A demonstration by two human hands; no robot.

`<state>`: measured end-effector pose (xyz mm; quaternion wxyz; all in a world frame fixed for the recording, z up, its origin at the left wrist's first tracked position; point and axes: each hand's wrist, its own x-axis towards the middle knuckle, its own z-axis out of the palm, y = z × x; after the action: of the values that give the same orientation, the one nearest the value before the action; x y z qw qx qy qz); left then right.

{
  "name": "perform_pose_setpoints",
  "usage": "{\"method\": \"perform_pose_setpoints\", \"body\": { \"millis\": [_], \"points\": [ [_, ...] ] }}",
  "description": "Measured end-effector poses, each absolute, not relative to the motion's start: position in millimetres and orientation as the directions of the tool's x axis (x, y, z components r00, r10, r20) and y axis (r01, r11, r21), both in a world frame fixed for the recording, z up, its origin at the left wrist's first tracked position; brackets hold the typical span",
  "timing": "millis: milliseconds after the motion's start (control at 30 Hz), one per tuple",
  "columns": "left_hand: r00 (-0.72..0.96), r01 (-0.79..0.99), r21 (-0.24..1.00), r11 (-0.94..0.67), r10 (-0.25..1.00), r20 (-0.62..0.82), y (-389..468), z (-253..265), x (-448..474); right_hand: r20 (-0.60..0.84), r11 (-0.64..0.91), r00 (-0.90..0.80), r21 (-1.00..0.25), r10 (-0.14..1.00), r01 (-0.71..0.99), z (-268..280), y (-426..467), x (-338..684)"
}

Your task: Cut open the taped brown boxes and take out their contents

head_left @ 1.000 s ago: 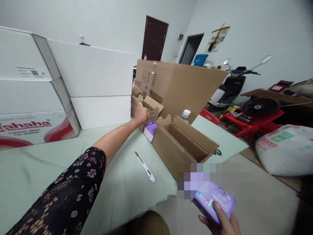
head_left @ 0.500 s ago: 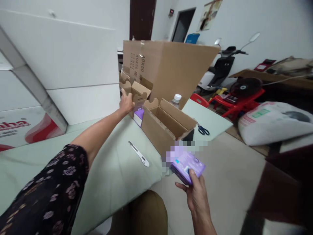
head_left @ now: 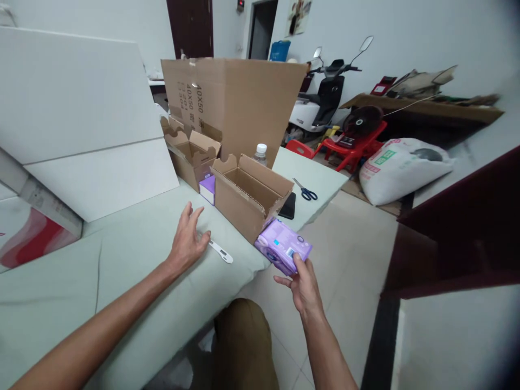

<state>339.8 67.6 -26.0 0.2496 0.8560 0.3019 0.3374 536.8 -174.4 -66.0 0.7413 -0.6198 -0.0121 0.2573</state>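
My right hand (head_left: 304,281) grips a purple soft pack (head_left: 284,244), perhaps tissues, by its near end, thumb on top, at the edge of the padded surface. The pack lies close to the near end of an open brown cardboard box (head_left: 244,211), whose inside looks bare where it shows. Over the pale green cover, my left hand (head_left: 189,238) holds nothing, its fingers apart. Just under its thumb rests a white utility knife (head_left: 221,252), its blade end partly hidden. A purple and white box (head_left: 207,189) sits between the cardboard box and a second open carton (head_left: 190,157).
Behind stands a large cardboard carton (head_left: 255,103), with a clear bottle (head_left: 260,154) before it. Scissors (head_left: 306,190) and a black phone-like object (head_left: 288,206) lie to the right. White boxes (head_left: 81,108) rise at left. A scooter (head_left: 325,97) and white sack (head_left: 398,170) stand beyond.
My left hand has come back from the farther carton toward the utility knife. My right hand still holds the purple pack, now beside the nearer box. The view has turned rightward.
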Motion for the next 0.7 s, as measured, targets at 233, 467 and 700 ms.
{"method": "perform_pose_setpoints", "body": {
  "millis": [233,467,700],
  "points": [
    [0.611,0.281,0.738,-0.613,0.707,0.356,7.6,-38.3,326.5,-0.32,0.142,0.874,-0.909,0.365,-0.392,-69.8,-179.5,543.3],
    [0.779,0.257,0.924,-0.282,0.626,-0.026,-29.8,-41.3,347.4,-0.219,0.176,0.892,-0.935,0.396,-0.308,-71.2,-222.0,548.8],
    [0.884,0.105,0.993,-0.059,0.463,-0.065,-52.5,-53.8,393.5,-0.05,0.068,0.676,-0.987,0.735,-0.147,-51.3,-220.8,562.8]
  ]
}}
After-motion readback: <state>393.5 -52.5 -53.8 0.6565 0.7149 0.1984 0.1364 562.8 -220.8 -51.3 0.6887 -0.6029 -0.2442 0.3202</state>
